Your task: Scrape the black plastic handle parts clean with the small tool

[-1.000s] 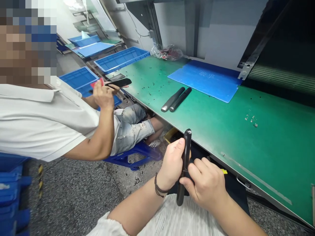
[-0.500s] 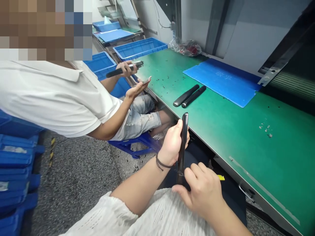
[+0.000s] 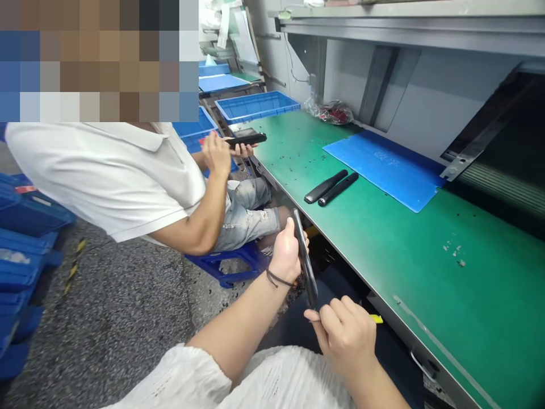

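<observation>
My left hand [image 3: 287, 253] is wrapped round a long, slim black part [image 3: 307, 264], held tilted over my lap near the table edge. My right hand [image 3: 346, 329] is closed at the lower end of that part, its thumb close to the end. A yellow tool end [image 3: 377, 318] sticks out from behind the right fist; the rest of the tool is hidden. Two similar black parts, one [image 3: 326, 186] beside the other [image 3: 339, 189], lie on the green table [image 3: 383, 250].
A co-worker in a white shirt [image 3: 114, 176] sits at the left, holding a black part [image 3: 251, 139] and something red. A blue sheet [image 3: 387, 167] and a plastic bag [image 3: 334, 112] lie on the table. Blue crates [image 3: 259, 105] stand beyond; others are stacked at far left.
The black part in my left hand has swung so its top leans left, and that hand has shifted left. The co-worker's hands have come together. The view has tilted up.
</observation>
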A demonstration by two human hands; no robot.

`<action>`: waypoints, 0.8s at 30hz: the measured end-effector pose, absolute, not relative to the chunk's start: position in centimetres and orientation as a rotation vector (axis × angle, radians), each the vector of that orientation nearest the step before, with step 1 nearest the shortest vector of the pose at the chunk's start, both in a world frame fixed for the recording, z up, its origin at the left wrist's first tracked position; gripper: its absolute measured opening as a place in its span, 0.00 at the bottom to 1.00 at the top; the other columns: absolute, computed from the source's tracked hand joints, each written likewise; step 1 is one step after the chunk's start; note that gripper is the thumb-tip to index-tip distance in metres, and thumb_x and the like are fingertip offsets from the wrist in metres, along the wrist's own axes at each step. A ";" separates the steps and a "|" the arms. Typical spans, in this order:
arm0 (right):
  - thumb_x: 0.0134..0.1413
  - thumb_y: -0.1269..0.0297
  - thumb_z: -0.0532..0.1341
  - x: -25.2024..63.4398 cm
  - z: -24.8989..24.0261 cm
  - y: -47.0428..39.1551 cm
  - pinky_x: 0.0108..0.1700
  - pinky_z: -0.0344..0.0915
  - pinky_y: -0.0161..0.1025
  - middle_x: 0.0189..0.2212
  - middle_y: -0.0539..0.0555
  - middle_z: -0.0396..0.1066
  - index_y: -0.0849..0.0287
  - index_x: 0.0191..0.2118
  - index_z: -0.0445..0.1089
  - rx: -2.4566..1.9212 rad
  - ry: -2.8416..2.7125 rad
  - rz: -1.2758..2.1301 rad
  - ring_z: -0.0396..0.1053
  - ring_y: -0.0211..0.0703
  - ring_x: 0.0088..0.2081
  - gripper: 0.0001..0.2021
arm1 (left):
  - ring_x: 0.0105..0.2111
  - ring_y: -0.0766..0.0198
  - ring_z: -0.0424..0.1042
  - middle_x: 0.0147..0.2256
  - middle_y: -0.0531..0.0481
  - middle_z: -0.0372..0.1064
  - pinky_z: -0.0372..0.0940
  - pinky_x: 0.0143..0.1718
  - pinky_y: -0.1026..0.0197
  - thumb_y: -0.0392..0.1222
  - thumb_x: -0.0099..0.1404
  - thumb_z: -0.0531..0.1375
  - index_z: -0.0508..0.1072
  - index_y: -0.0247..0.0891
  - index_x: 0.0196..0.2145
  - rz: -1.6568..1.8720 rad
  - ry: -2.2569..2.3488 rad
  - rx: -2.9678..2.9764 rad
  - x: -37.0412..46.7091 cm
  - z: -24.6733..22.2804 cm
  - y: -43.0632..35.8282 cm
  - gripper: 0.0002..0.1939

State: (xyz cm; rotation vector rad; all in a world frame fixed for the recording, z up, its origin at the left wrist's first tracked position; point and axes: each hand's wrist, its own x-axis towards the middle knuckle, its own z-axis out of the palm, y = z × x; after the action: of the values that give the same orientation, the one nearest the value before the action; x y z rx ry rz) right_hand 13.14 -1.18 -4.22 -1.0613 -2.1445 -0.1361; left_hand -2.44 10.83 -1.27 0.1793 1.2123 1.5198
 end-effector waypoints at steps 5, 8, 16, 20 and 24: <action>0.69 0.73 0.56 13.9 -5.5 0.3 0.28 0.52 0.40 0.30 0.52 0.68 0.57 0.44 0.72 -1.235 -2.121 0.026 0.65 0.42 0.29 0.08 | 0.14 0.72 0.54 0.19 0.58 0.57 0.48 0.14 0.70 0.60 0.76 0.56 0.63 0.38 0.29 1.650 1.229 0.153 -4.8 -1.4 11.9 0.24; 0.68 0.73 0.53 14.1 -5.9 1.0 0.27 0.59 0.38 0.37 0.55 0.72 0.58 0.59 0.68 -1.329 -2.102 0.205 0.71 0.43 0.31 0.18 | 0.14 0.73 0.56 0.20 0.57 0.61 0.52 0.16 0.69 0.58 0.75 0.58 0.63 0.38 0.30 1.730 1.231 0.112 -5.6 -1.4 11.8 0.23; 0.67 0.65 0.63 11.3 -4.1 0.7 0.29 0.64 0.32 0.31 0.49 0.69 0.57 0.44 0.73 -1.074 -1.702 0.886 0.69 0.37 0.30 0.04 | 0.15 0.72 0.54 0.20 0.59 0.56 0.50 0.16 0.68 0.59 0.75 0.57 0.61 0.40 0.30 1.722 1.118 0.138 -4.5 -2.3 10.9 0.22; 0.67 0.71 0.61 11.8 -3.9 0.2 0.29 0.59 0.33 0.29 0.48 0.64 0.57 0.39 0.71 -1.056 -1.648 0.682 0.62 0.35 0.28 0.03 | 0.31 0.62 0.74 0.36 0.47 0.72 0.69 0.30 0.61 0.55 0.69 0.63 0.70 0.37 0.43 1.645 1.341 0.513 -4.4 -3.9 9.4 0.18; 0.67 0.73 0.61 13.3 -2.8 -0.6 0.30 0.55 0.35 0.28 0.47 0.61 0.58 0.40 0.68 -1.049 -1.707 0.546 0.59 0.35 0.28 0.04 | 0.60 0.48 0.69 0.56 0.39 0.71 0.64 0.62 0.43 0.45 0.70 0.62 0.70 0.41 0.57 1.860 1.602 1.682 -4.4 -3.5 6.2 0.19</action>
State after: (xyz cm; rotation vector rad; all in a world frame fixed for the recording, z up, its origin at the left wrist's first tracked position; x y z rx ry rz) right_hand 13.31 -0.58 -2.76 -1.0490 -1.7066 0.5459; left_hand -4.36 6.16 -3.53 1.6818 1.6016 1.8604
